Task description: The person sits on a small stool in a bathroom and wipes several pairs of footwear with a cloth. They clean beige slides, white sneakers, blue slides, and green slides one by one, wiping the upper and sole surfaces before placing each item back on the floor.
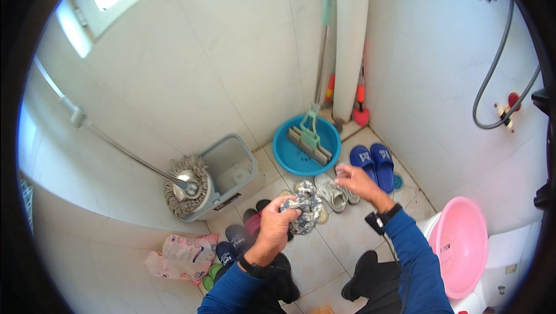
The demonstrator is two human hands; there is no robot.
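My left hand [271, 227] grips a crumpled, knitted-looking piece of grey and white mottled fabric [306, 209], thumb on top. The lower part of that fabric lies against my palm and is partly hidden by the fingers. To its right, my right hand [358, 183] hangs in the air with the fingers loosely curled and apart, nothing visible in them. Beneath the hands, a pair of white sneakers [331, 194] stands on the tiled floor, partly covered by my right hand.
A blue basin [282, 164] holds a sponge mop [310, 140]. Blue slides [382, 168] lie at the right wall. A string mop [189, 183] rests in a grey bucket [256, 175]. More slippers [239, 238], a plastic bag [186, 255] and a pink basin [464, 244] stand around my feet.
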